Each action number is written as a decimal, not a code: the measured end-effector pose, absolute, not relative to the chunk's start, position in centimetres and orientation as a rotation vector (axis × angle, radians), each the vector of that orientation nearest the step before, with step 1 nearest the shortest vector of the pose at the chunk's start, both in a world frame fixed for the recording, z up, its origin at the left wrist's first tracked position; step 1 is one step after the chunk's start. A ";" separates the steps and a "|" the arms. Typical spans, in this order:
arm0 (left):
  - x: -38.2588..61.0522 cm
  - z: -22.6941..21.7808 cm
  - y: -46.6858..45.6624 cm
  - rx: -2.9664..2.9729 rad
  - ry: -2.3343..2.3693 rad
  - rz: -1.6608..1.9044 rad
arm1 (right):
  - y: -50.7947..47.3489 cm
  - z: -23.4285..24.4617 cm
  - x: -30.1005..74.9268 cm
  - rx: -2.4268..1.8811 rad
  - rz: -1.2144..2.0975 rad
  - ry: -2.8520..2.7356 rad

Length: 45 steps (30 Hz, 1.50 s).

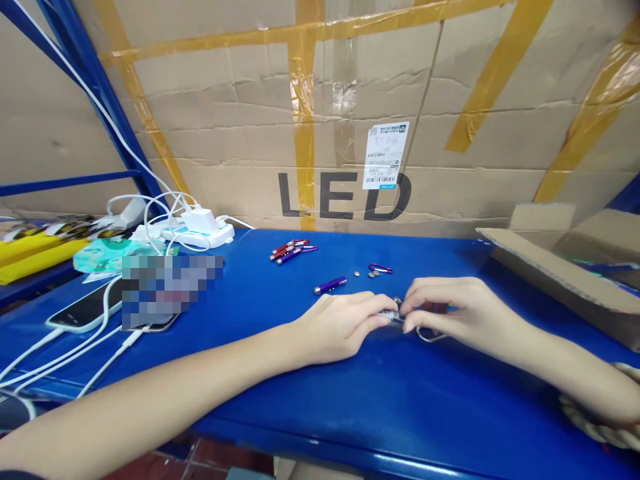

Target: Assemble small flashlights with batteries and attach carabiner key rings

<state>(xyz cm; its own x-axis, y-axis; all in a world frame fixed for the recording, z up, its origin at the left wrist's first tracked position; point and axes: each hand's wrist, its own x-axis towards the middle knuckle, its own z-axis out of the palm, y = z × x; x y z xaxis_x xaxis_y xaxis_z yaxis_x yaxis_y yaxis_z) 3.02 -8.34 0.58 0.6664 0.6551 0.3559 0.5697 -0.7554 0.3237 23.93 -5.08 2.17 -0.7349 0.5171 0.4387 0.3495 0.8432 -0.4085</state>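
My left hand (pixel 345 327) pinches a small silvery piece (pixel 387 315) just above the table; its exact kind is mostly hidden by my fingers. From the other side, the thumb and fingertips of my right hand (pixel 450 308) close on the same piece's end. A thin metal ring (pixel 430 337) shows under my right fingers. Beyond my left hand lies a purple metal tube (pixel 330 285), like a small flashlight body. Small round button cells (pixel 373 274) and a purple carabiner clip (pixel 383 269) rest past my fingertips.
Red and purple keychain flashlights (pixel 290 251) lie farther back on the blue table (pixel 310 407). Charging phones (pixel 87 307) with white cables and a power strip (pixel 200 233) occupy the left. An open cardboard box (pixel 560 280) stands right, and a large carton (pixel 240 133) walls the back.
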 end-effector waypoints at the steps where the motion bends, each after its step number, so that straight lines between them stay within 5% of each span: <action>1: 3.0 0.6 -8.4 2.695 1.003 0.687 | -5.1 2.2 24.0 -0.617 0.389 -2.480; 25: 3.1 0.2 -7.8 2.671 0.923 0.695 | -5.1 2.4 24.6 -0.572 0.044 -2.711; 45: 2.7 -0.2 -8.4 2.754 0.779 0.849 | -6.2 1.0 23.2 -0.594 0.162 -2.629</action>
<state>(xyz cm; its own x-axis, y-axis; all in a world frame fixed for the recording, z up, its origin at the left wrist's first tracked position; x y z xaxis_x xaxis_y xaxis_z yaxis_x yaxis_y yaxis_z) 2.74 -8.36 -0.19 0.7039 0.5226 0.4811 0.4339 -0.8525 0.2914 23.21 -6.20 1.01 -0.8120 0.4334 0.3910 0.3820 0.9010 -0.2054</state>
